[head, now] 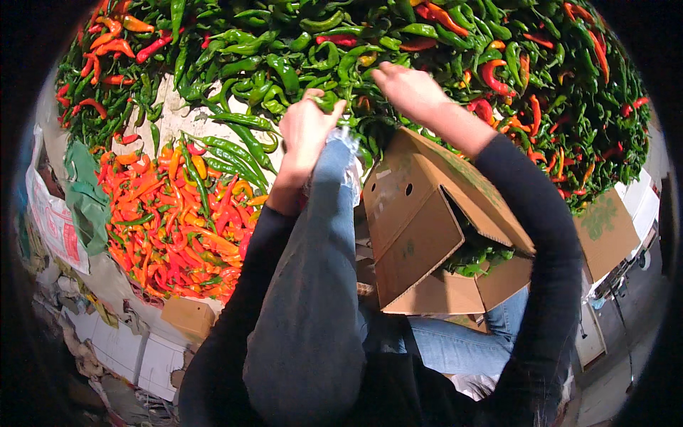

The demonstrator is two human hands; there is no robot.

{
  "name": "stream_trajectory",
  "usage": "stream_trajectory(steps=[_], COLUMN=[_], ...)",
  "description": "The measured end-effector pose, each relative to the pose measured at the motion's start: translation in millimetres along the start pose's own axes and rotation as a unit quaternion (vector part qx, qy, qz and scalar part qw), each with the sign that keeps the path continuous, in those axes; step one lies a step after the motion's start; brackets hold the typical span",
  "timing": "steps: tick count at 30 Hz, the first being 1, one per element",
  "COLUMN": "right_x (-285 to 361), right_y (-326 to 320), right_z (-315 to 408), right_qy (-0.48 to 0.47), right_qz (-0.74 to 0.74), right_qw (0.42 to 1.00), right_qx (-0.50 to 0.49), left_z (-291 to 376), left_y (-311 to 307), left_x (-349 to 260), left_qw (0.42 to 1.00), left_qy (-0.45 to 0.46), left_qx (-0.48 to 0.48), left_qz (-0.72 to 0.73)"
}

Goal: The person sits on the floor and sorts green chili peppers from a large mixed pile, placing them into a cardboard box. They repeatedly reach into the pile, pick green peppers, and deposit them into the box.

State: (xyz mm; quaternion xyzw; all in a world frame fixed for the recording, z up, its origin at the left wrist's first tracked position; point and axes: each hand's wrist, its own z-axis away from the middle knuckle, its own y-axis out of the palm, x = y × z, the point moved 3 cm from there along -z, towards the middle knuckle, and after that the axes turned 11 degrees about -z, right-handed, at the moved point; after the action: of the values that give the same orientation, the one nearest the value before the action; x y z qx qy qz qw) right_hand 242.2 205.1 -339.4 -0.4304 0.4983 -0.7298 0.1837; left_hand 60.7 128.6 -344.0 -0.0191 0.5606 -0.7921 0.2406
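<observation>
My left hand [310, 123] is closed around a green chili pepper [326, 101] at the near edge of a wide heap of green peppers [256, 42]. To its right my right hand [408, 88] reaches onto the same heap, its fingertips low among the peppers; whether it grips one cannot be seen. Several long green peppers [240, 155] lie on the pale surface left of my left hand. Below them spreads a pile of red and orange peppers [181, 235]. An open cardboard box [416, 256] with green peppers inside stands between my legs.
My raised knee in jeans [315, 256] stands between the red pile and the box. At the left are a green cloth [88, 197] and a white printed sack [53, 219]. A small cardboard box [188, 316] sits below the red pile. A cardboard flap [605, 229] sticks out at the right.
</observation>
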Motion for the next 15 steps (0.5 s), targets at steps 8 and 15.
stream_trajectory(steps=[8,15], right_x=[20,26], right_y=[-2,28], right_z=[5,-17], right_qy=[0.090,0.434], right_qz=[0.122,-0.345], right_qw=[0.985,0.832], right_qx=[0.087,-0.011], left_z=[-8,-3], left_y=[19,13], left_x=[43,51], left_qw=[0.969,0.866], left_qy=[0.025,-0.072], left_qx=[0.003,0.048], left_qz=[0.247,0.493])
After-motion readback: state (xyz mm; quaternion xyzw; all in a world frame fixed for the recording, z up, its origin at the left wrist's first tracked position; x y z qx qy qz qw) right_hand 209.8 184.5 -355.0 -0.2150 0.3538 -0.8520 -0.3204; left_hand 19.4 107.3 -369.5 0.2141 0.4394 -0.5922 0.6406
